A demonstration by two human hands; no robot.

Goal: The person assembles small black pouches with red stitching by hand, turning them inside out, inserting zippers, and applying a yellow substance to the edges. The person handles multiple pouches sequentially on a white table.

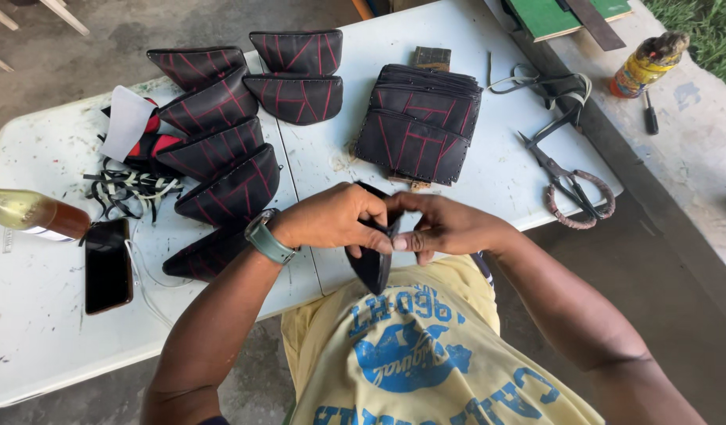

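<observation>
Leather panel [373, 264], black and folded, hangs at six o'clock of the white surface [32, 315], just off its near edge, long axis running twelve to six; left hand [331, 219], a watch [267, 238] on its wrist, sits at nine o'clock of the panel, fingers curled and pinching its top edge; right hand [442, 228] sits at three o'clock, equally near, thumb and fingers pressed onto the same edge; scissors [572, 185] lie at two o'clock, well apart.
</observation>
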